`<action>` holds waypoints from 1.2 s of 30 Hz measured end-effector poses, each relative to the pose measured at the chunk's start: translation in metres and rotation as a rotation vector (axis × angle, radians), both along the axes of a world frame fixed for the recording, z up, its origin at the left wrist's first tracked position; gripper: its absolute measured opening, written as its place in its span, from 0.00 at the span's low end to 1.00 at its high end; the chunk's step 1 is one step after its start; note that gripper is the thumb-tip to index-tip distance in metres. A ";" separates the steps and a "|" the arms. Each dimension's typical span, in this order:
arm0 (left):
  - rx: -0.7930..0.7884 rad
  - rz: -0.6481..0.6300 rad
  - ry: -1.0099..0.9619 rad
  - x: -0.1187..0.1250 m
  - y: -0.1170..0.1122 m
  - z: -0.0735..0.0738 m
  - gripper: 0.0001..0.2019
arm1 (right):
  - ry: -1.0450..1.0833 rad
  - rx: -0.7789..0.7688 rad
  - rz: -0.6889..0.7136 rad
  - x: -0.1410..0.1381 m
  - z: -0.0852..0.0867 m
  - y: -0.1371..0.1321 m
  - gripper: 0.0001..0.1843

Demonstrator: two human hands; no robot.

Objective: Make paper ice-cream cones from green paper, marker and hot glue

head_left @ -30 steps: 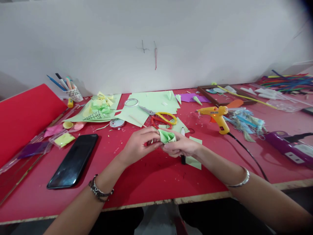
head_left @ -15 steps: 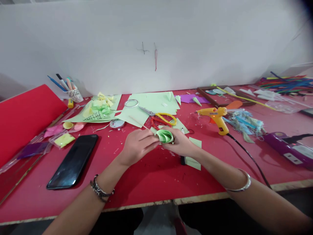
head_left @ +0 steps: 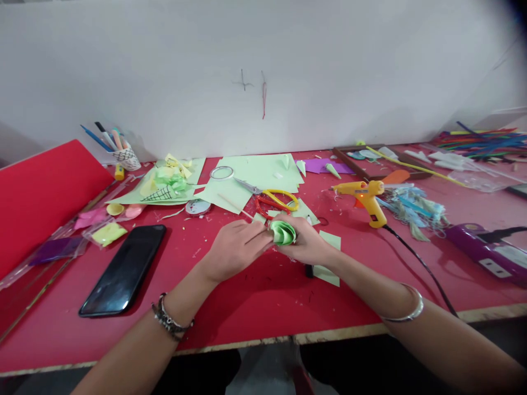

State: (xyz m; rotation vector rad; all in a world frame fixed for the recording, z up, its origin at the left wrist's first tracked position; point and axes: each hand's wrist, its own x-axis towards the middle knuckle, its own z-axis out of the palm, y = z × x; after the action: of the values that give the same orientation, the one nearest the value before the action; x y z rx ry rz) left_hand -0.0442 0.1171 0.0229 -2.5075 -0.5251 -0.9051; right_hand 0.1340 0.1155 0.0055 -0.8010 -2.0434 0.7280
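Observation:
Between my two hands is a rolled piece of light green paper (head_left: 284, 233), its curled layers facing me. My left hand (head_left: 234, 246) has its fingers closed at the paper's left side. Wrapped round the right side of the roll is my right hand (head_left: 307, 241), its fingertips partly hidden behind it. A thin wooden stick (head_left: 235, 205) shows just beyond my left fingers. Scissors (head_left: 267, 195) with red and yellow handles lie past my hands on green paper sheets (head_left: 259, 164). Under my right forearm sits a green paper strip (head_left: 328, 258).
A yellow glue gun (head_left: 362, 197) with a black cord stands to the right, near tangled blue threads (head_left: 414, 208) and a purple device (head_left: 481, 249). To the left lie a black phone (head_left: 123, 271), a pen cup (head_left: 127, 159) and a red board (head_left: 45, 197).
My left fingers and the green paper roll have shifted slightly to the right. The roll's curled end has turned a little and looks rounder. Both hands keep hold of it.

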 end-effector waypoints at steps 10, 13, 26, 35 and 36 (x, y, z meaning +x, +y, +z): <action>-0.090 -0.141 -0.076 -0.001 0.000 -0.003 0.07 | 0.015 -0.023 0.082 0.002 0.002 -0.001 0.07; -0.087 -0.108 -0.056 0.001 -0.002 -0.003 0.08 | 0.004 -0.019 0.090 0.002 0.001 -0.001 0.07; 0.011 -0.053 0.001 0.002 -0.002 -0.004 0.09 | -0.064 0.129 0.020 0.001 0.003 0.000 0.06; -0.240 -0.110 -0.337 0.003 0.000 -0.008 0.10 | -0.074 0.205 -0.113 0.004 -0.003 0.005 0.06; -0.289 -0.108 -0.365 0.003 -0.001 -0.008 0.11 | -0.086 0.210 -0.128 0.004 -0.004 0.005 0.07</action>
State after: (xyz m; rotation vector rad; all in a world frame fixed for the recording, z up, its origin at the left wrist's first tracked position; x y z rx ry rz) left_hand -0.0413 0.1166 0.0145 -2.6551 -0.6815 -1.4345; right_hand 0.1383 0.1208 0.0014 -0.8446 -2.0818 0.4059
